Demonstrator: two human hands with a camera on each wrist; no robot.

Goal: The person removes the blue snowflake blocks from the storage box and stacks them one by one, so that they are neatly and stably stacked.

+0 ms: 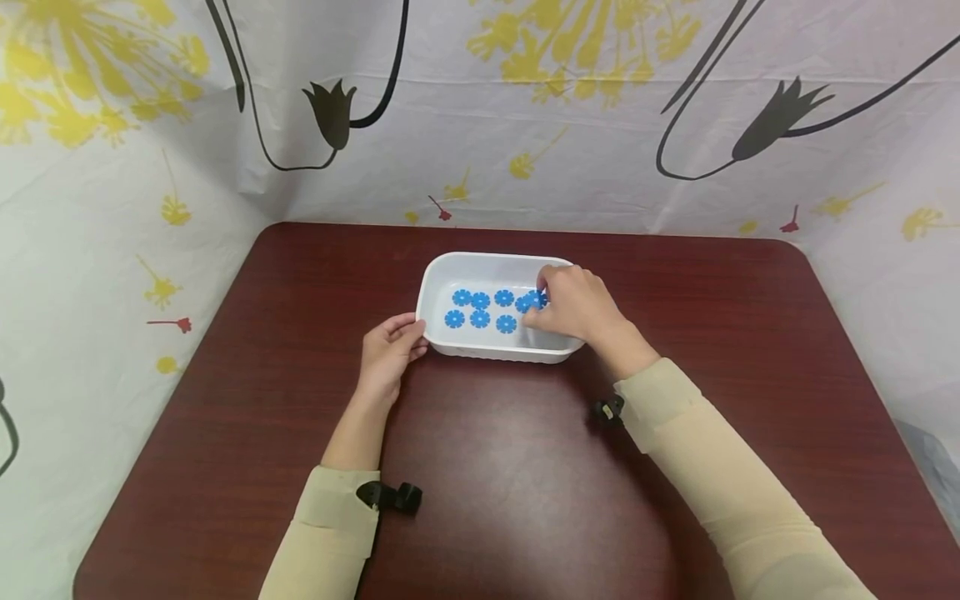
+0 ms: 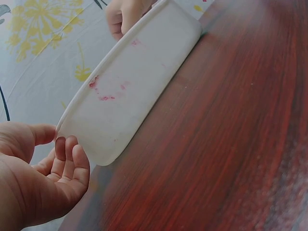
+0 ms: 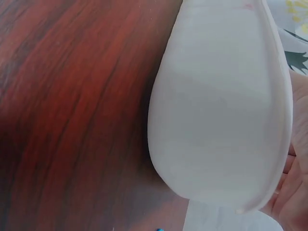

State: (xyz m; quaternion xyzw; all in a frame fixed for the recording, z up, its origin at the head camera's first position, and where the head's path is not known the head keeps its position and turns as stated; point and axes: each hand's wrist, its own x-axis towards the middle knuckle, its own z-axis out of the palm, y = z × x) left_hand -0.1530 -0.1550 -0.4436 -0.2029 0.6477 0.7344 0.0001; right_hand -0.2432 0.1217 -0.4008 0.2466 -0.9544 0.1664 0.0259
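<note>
Mid-frame, the left hand (image 1: 388,357) pinches a white tub (image 1: 495,353). The right hand (image 1: 579,303) partly hides blue discs (image 1: 528,302); whether it grips one, I cannot tell

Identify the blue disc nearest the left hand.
The leftmost disc of the front row in the tray; every other disc lies farther right, farther from the left hand holding the tray.
</note>
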